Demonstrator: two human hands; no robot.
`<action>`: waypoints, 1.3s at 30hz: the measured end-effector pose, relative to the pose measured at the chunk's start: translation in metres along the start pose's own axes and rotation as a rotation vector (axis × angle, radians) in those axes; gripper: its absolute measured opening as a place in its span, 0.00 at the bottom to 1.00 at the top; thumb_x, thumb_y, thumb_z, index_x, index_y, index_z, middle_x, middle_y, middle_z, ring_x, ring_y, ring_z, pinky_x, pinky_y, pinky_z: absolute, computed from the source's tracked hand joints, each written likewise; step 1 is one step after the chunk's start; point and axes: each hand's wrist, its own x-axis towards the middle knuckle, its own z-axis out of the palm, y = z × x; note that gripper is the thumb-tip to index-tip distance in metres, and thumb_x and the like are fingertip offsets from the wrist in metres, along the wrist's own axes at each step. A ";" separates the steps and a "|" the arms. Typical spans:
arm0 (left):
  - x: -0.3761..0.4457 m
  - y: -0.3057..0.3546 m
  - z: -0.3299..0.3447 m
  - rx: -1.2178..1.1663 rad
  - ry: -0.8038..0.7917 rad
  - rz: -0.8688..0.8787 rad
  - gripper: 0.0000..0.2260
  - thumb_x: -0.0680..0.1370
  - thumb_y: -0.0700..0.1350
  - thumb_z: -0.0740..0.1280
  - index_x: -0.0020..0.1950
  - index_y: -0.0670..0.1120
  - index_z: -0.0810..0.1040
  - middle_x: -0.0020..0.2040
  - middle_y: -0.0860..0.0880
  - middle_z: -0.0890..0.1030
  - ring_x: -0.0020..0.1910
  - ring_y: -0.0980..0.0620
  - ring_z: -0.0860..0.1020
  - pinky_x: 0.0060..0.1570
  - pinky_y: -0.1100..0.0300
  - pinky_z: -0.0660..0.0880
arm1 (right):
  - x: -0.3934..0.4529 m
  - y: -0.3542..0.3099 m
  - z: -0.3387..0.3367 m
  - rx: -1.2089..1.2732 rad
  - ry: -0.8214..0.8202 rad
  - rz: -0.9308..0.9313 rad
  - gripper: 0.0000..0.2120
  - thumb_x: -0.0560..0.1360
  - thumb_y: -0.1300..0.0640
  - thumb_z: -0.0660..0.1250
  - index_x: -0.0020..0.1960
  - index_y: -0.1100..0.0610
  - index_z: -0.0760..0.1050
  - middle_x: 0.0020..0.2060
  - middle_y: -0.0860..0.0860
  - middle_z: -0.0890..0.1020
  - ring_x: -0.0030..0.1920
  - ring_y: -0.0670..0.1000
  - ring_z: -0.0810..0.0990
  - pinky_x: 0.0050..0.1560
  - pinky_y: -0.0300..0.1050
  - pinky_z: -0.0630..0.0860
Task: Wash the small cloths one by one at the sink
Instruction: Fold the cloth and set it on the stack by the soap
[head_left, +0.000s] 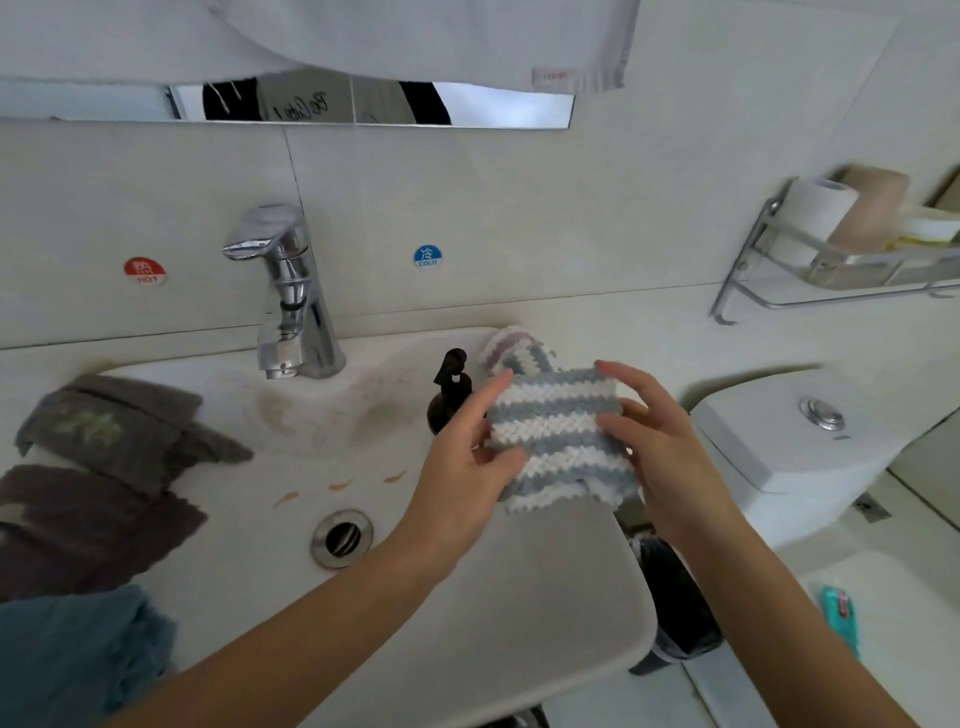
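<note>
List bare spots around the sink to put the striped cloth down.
Free: the basin floor between faucet and drain; the front rim. Crowded: left rim under dark cloths; back right corner with soap bottle and another cloth.

The brown soap bottle (448, 402) at the frame's centre is half hidden behind the left hand (470, 462) and the striped cloth (558, 436); only its black pump and one shoulder show. A second striped cloth (511, 349) just above is partly covered too. At the left edge, the grey cloth (119, 426), the brown cloth (78, 525) and the teal cloth (67, 654) are cut off. The white towel (363, 36) runs past the top edge. The black bin (675, 597) at lower right is largely hidden by the sink (467, 623) and right forearm. The mirror's reflected lettering is illegible.
</note>
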 end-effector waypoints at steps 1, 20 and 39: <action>0.003 -0.001 0.004 0.040 0.010 0.012 0.27 0.78 0.33 0.64 0.61 0.66 0.71 0.54 0.48 0.82 0.49 0.45 0.80 0.45 0.51 0.81 | 0.005 -0.001 0.000 -0.024 0.008 -0.019 0.20 0.78 0.69 0.60 0.54 0.47 0.81 0.51 0.55 0.84 0.49 0.54 0.83 0.44 0.46 0.81; 0.046 -0.045 0.024 0.702 0.048 -0.008 0.23 0.79 0.50 0.64 0.73 0.58 0.63 0.54 0.53 0.78 0.50 0.52 0.78 0.51 0.51 0.77 | 0.057 0.068 -0.017 -0.646 -0.020 -0.204 0.20 0.83 0.46 0.57 0.74 0.45 0.65 0.71 0.52 0.65 0.61 0.27 0.67 0.56 0.22 0.62; 0.053 -0.060 0.016 0.724 -0.248 0.038 0.38 0.80 0.51 0.64 0.78 0.53 0.38 0.78 0.57 0.36 0.78 0.55 0.46 0.75 0.56 0.54 | 0.048 0.060 -0.030 -0.339 -0.450 -0.050 0.33 0.79 0.64 0.64 0.75 0.41 0.53 0.76 0.41 0.61 0.68 0.35 0.69 0.61 0.35 0.73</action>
